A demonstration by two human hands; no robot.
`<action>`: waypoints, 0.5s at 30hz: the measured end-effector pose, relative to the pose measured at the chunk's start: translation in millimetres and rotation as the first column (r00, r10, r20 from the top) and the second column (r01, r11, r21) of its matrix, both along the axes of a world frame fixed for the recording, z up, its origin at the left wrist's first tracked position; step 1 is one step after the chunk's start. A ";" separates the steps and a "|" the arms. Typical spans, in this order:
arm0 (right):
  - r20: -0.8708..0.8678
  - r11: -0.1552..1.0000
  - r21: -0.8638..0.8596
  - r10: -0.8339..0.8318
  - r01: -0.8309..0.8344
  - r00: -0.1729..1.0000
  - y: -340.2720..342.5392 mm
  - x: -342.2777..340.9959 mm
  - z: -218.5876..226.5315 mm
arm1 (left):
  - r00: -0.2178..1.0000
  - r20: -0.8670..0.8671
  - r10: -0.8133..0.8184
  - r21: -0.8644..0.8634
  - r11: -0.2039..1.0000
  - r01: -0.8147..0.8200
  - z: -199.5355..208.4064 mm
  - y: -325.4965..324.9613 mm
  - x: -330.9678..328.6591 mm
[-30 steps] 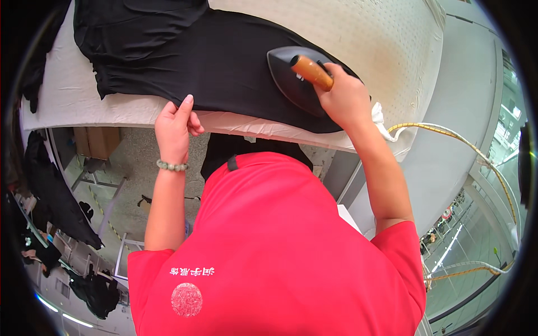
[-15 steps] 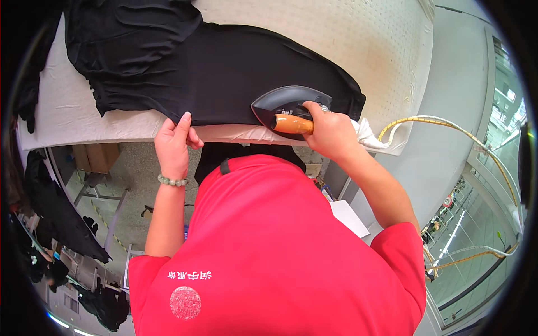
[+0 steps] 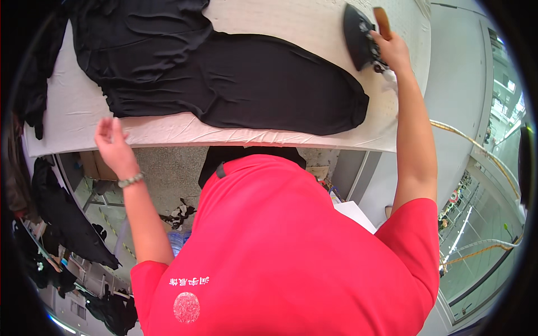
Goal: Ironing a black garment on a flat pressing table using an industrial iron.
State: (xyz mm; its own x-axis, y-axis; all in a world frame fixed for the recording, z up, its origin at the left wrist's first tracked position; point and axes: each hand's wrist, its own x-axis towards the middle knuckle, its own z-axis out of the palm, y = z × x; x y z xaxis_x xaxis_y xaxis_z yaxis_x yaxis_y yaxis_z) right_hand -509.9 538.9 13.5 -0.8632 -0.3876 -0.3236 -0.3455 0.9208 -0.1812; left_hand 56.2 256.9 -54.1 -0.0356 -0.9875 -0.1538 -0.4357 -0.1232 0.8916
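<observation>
A black garment (image 3: 162, 61) lies on the cream padded ironing table (image 3: 168, 130), with one long sleeve (image 3: 274, 84) stretched to the right and a gathered cuff at its end. Beyond that cuff, at the far right of the table, my right hand (image 3: 392, 51) is closed round the wooden handle of a dark iron (image 3: 358, 40). The iron is off the garment; whether it touches the table I cannot tell. My left hand (image 3: 116, 148) holds nothing, its fingers stretched out near the table's front edge, just below the garment's lower left edge.
A yellow-and-white hose and cord (image 3: 476, 144) loop at the right beside glass panels (image 3: 490, 207). Dark clothes (image 3: 70, 215) hang at the left. Below the table are a cardboard box (image 3: 101, 165) and dark scraps (image 3: 179, 214) on the floor.
My right hand has carried the iron off the sleeve, away to the far right. My left hand has let go of the garment edge and moved left. The sleeve has shifted slightly nearer.
</observation>
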 end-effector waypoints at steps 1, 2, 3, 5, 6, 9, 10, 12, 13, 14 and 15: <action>-0.176 0.998 0.047 0.059 -0.052 0.983 8.6 -12.1 -5.8 | 0.997 -0.031 0.073 -0.059 0.995 -0.075 -4.4 -17.5 6.0; -0.158 0.996 0.015 0.084 -0.083 0.984 17.2 -20.3 -9.1 | 0.995 -0.026 0.098 -0.158 0.982 -0.101 -8.9 -33.7 10.2; -0.197 0.998 0.068 0.029 -0.016 0.980 26.8 -24.5 -9.1 | 0.988 -0.070 0.134 -0.125 0.982 -0.142 -11.0 -47.6 13.9; -0.433 0.990 0.074 0.137 -0.116 0.891 49.6 -10.6 -12.3 | 0.992 -0.117 -0.036 0.247 0.967 0.065 -14.6 -66.9 17.3; -0.640 0.943 0.051 0.285 -0.330 0.714 64.6 7.3 -14.7 | 0.993 -0.104 -0.059 0.410 0.907 0.097 -14.6 -71.1 18.7; -0.621 0.912 -0.183 0.183 -0.368 0.762 113.9 80.6 -30.5 | 0.970 -0.160 -0.184 0.303 0.926 0.226 -9.4 -66.3 19.3; -0.529 0.946 -0.219 0.090 -0.239 0.844 128.6 112.1 -46.1 | 0.980 -0.126 -0.152 0.266 0.947 0.181 -5.8 -62.9 16.1; -0.079 0.923 -0.298 -0.279 0.245 0.957 144.9 157.2 -76.4 | 0.953 -0.302 -0.033 0.265 0.957 0.117 4.1 -60.6 2.0; 0.078 0.838 -0.359 -0.413 0.412 0.908 143.1 165.9 -89.7 | 0.950 -0.307 -0.063 0.231 0.963 0.138 12.9 -67.6 -9.4; 0.081 0.846 -0.416 -0.332 0.334 0.940 135.0 165.6 -96.9 | 0.941 -0.326 -0.093 0.243 0.953 0.179 24.5 -82.3 -23.3; 0.304 0.774 -0.423 -0.369 0.472 0.878 124.7 161.0 -93.2 | 0.935 -0.343 -0.089 0.278 0.941 0.191 36.4 -100.0 -42.8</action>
State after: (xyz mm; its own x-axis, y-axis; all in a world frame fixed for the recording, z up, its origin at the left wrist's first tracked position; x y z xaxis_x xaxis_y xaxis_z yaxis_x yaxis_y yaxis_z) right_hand -348.9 663.6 -79.7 -0.9155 -0.1476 -0.3743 0.1450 0.7468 -0.6491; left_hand 13.5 156.9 -17.6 -0.2679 -0.8761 -0.4008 -0.1656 -0.3679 0.9150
